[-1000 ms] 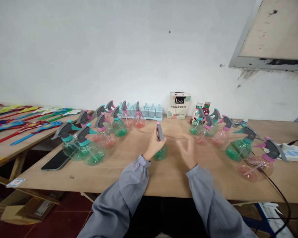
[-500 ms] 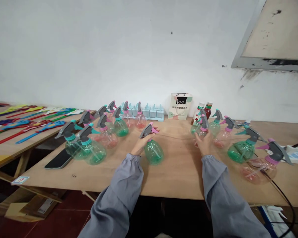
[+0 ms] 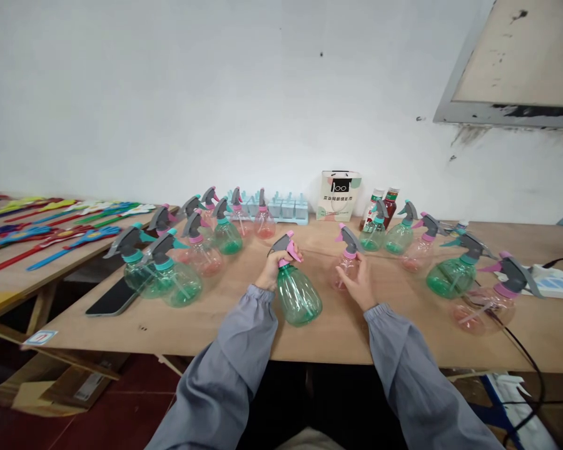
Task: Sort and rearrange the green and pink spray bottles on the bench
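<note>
My left hand (image 3: 273, 267) is closed around the neck of a green spray bottle (image 3: 299, 297) with a grey head and pink collar and trigger. That bottle tilts, its base toward the right. A pink spray bottle (image 3: 346, 265) with a grey and pink head is in my right hand (image 3: 358, 282), fingers wrapped about its body. On the left stand several more bottles, among them a green one with a teal collar (image 3: 178, 284) and a pink one (image 3: 205, 256). Another row on the right includes a green bottle (image 3: 450, 275) and a pink bottle (image 3: 483, 309).
Along the wall are a light-blue popsicle mould set (image 3: 294, 209), a paper bag (image 3: 339, 197) and sauce bottles (image 3: 390, 205). A phone (image 3: 112, 297) lies at the left, a black cable (image 3: 520, 350) and white power strip (image 3: 556, 281) at the right. Colourful strips (image 3: 70, 234) cover the neighbouring table.
My right hand has brought the pink spray bottle leftward and nearer the green one. The green bottle has tilted and come slightly toward me in my left hand.
</note>
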A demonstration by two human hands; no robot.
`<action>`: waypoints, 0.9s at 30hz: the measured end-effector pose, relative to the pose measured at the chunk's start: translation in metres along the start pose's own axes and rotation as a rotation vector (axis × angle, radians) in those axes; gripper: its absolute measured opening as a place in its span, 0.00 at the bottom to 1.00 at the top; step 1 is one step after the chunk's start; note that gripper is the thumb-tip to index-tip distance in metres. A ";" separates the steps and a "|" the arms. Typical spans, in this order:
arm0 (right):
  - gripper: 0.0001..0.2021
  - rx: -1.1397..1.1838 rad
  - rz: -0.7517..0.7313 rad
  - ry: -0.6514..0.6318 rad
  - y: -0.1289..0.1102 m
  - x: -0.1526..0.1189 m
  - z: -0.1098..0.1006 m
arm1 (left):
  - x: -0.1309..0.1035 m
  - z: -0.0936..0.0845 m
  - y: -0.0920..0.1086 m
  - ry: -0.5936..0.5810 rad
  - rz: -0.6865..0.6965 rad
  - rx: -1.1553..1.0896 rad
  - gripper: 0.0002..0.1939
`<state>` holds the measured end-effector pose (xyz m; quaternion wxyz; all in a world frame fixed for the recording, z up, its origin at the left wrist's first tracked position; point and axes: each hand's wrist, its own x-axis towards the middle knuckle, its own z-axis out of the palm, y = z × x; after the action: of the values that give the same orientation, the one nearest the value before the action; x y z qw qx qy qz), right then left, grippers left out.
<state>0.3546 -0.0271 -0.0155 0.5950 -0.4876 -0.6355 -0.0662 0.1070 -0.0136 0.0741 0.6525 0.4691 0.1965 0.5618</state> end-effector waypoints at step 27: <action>0.33 0.039 0.060 0.003 -0.004 -0.003 0.002 | -0.005 0.011 0.011 0.019 -0.042 -0.042 0.14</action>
<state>0.3503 -0.0295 -0.0162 0.6073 -0.4943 -0.6209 -0.0367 0.1080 -0.0231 0.0867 0.6718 0.4457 0.2008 0.5565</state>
